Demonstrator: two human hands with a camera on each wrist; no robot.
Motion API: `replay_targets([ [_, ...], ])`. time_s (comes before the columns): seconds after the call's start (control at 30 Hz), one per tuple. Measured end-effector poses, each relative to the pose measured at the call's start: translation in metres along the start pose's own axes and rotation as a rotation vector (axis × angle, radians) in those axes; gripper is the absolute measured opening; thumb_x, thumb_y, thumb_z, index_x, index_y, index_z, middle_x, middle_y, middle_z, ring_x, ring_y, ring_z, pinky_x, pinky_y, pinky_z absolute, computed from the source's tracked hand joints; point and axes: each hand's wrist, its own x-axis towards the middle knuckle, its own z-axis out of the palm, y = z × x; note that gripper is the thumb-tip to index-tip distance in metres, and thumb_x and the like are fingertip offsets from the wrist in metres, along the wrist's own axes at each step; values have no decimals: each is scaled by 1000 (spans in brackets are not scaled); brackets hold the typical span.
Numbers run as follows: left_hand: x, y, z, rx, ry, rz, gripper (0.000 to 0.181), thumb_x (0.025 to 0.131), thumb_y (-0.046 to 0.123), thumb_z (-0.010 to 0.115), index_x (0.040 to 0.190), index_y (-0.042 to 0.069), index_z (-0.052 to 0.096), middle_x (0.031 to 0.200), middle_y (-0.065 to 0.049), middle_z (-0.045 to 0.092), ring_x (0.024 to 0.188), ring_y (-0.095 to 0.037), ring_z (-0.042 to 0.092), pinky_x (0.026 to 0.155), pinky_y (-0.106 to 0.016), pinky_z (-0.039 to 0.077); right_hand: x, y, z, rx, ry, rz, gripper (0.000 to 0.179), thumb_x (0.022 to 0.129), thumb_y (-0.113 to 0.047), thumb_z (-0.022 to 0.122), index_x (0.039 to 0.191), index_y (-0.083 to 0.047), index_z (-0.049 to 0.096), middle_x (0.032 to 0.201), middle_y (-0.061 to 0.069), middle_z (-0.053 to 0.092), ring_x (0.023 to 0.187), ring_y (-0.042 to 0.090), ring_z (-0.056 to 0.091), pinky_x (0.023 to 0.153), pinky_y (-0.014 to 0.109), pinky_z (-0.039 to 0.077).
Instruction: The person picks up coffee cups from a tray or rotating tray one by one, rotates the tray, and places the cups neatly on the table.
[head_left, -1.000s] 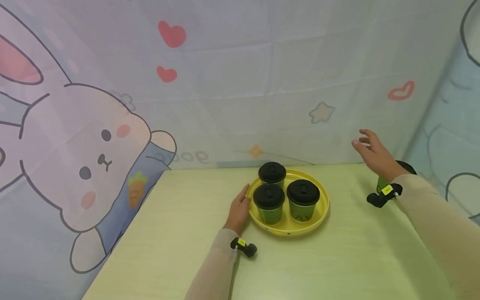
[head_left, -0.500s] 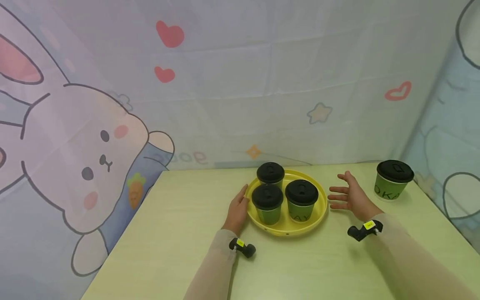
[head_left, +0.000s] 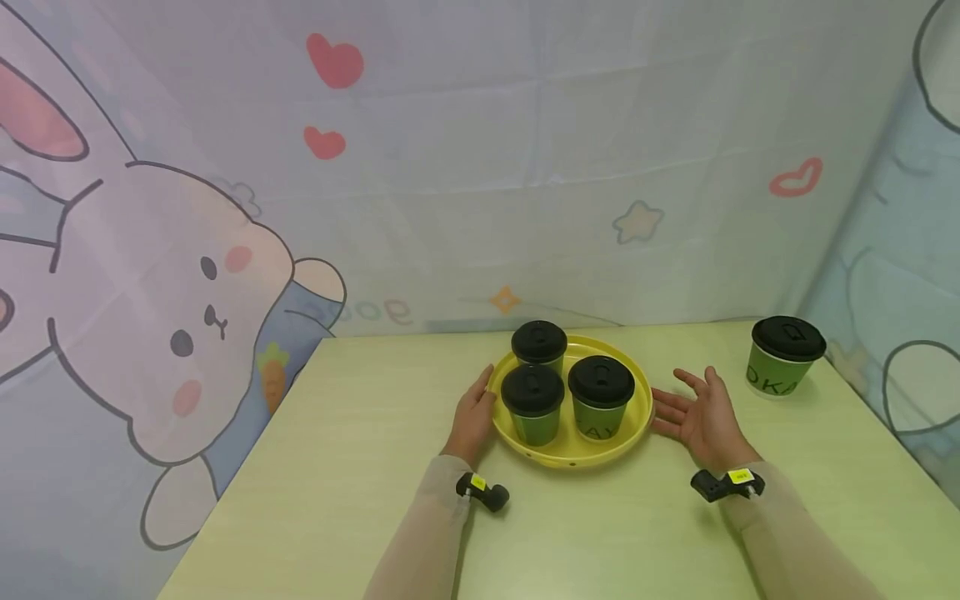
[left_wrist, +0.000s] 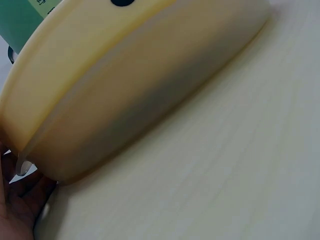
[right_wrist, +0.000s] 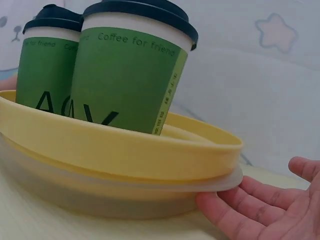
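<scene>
On the table is a round yellow tray (head_left: 573, 458) bearing three green paper coffee cups with black lids: a back cup (head_left: 539, 342), a front left cup (head_left: 534, 404) and a front right cup (head_left: 600, 396). My left hand (head_left: 472, 421) holds the tray's left side; in the left wrist view its fingers (left_wrist: 31, 195) reach below the lip. At the tray's right side is my right hand (head_left: 705, 421), palm turned up and thumb raised. Its extended fingertips (right_wrist: 207, 200) touch the underside of the lip in the right wrist view.
Another lidded green coffee cup (head_left: 783, 358) stands at the table's back right, beyond my right hand. A printed cloth (head_left: 450, 167) with a rabbit and hearts hangs behind the pale table (head_left: 360, 433); a second cloth hangs along the right.
My right hand has come away from the lone cup, moving left and down to the tray's right rim. My left hand has stayed at the tray. The cups stand as before.
</scene>
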Motion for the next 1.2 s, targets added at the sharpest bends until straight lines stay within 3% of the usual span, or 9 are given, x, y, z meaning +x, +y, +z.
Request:
replay_targets([
  [0.1, -1, 1, 0, -4, -1, -12, 55, 103, 26, 41, 158, 22, 38, 161, 3, 36, 150, -24, 29, 122, -46, 23, -2, 4, -5, 53, -46, -15, 90, 101, -67, 29, 161, -17, -15, 130, 10, 59, 120, 26, 63, 101, 48, 52],
  [0.27, -1, 3, 0, -1, -1, -12, 56, 102, 25, 41, 158, 22, 37, 161, 4, 35, 150, -22, 28, 122, -45, 22, -1, 7, -11, 75, -119, -61, 85, 104, -62, 27, 160, -15, -16, 131, 11, 62, 120, 27, 64, 100, 49, 51],
  [0.43, 0, 7, -1, -4, 15, 29, 54, 104, 22, 41, 158, 17, 36, 161, 0, 36, 149, -25, 30, 122, -45, 24, 1, 11, -13, 61, -133, -93, 76, 105, -59, 26, 159, -15, -4, 131, 11, 63, 119, 27, 65, 99, 48, 53],
  [0.63, -8, 38, -7, -43, 139, 128, 51, 106, 23, 41, 156, 21, 41, 160, 0, 39, 147, -25, 34, 119, -46, 31, 1, 13, -14, 62, -137, -106, 63, 106, -57, 26, 154, -18, 10, 132, 11, 62, 120, 27, 64, 99, 47, 53],
  [0.77, -20, 79, -4, 24, 198, 367, 50, 103, 16, 45, 152, 16, 47, 156, -6, 44, 145, -27, 38, 116, -50, 36, -1, 14, -15, 70, -152, -118, 58, 107, -56, 25, 151, -20, 15, 133, 12, 62, 120, 27, 64, 98, 47, 53],
  [0.9, -37, 114, 7, 155, 252, 755, 48, 95, 2, 53, 143, 2, 56, 142, -17, 55, 134, -32, 51, 106, -49, 47, -1, 14, -16, 73, -159, -123, 58, 107, -56, 25, 151, -20, 15, 134, 12, 61, 121, 27, 64, 100, 47, 52],
  [1.03, -48, 133, 22, 282, 300, 1092, 49, 86, -5, 61, 136, -4, 60, 132, -20, 60, 124, -33, 57, 101, -42, 51, -1, 14, -16, 52, -150, -125, 61, 107, -56, 24, 153, -18, 12, 134, 11, 61, 122, 27, 63, 100, 47, 52],
  [1.1, -51, 137, 30, 335, 280, 1203, 49, 84, -5, 64, 133, -4, 62, 131, -19, 60, 122, -31, 58, 102, -38, 51, -1, 14, -16, 44, -146, -126, 61, 107, -56, 24, 153, -18, 12, 134, 11, 62, 122, 27, 63, 99, 47, 52],
  [1.2, -55, 136, 40, 418, 145, 1306, 43, 83, -3, 67, 126, 0, 67, 125, -13, 64, 117, -24, 61, 102, -29, 49, 0, 14, -16, 51, -145, -122, 60, 107, -56, 25, 152, -18, 14, 133, 11, 62, 121, 27, 64, 99, 47, 52],
])
